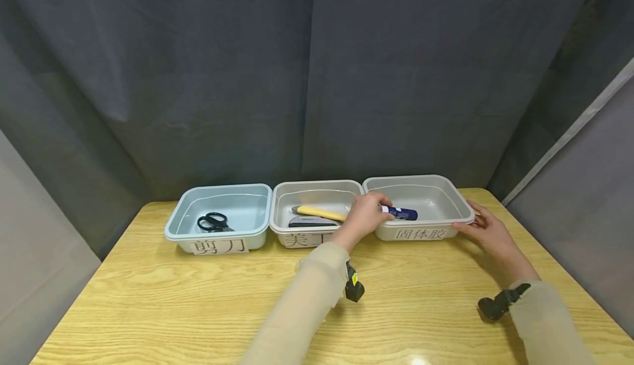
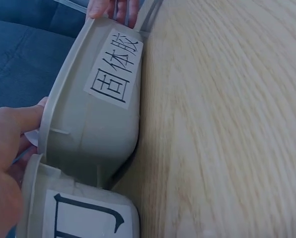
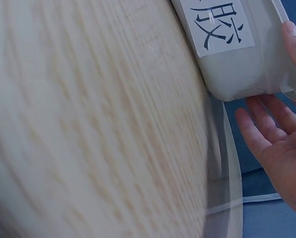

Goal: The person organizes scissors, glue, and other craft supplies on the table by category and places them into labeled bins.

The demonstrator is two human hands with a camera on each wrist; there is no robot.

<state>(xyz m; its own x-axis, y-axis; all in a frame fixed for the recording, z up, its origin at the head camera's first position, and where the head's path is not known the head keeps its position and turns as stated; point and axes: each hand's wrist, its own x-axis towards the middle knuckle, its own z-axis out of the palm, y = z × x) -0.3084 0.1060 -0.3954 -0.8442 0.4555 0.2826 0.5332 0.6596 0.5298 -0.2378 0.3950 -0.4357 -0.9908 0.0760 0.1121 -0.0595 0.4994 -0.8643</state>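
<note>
A blue glue stick (image 1: 403,213) with a white end lies over the inside of the right grey bin (image 1: 410,234). My left hand (image 1: 364,216) reaches over that bin's left edge and pinches the stick near its white end. In the left wrist view, the left thumb lies by the bin's rim, with a small white part of the stick (image 2: 33,137) below it. My right hand (image 1: 490,238) holds the same bin at its right front corner. The right wrist view shows its thumb on the rim and the fingers (image 3: 274,119) against the outer end wall.
Left of it, the middle grey bin (image 1: 284,238) holds a yellow-handled cutter (image 1: 322,212) and a grey-and-black cutter (image 1: 312,222). Black-handled scissors (image 1: 213,222) lie in the light blue bin (image 1: 180,238). Labels face the front. A dark curtain (image 1: 223,79) hangs behind the wooden table (image 1: 198,310).
</note>
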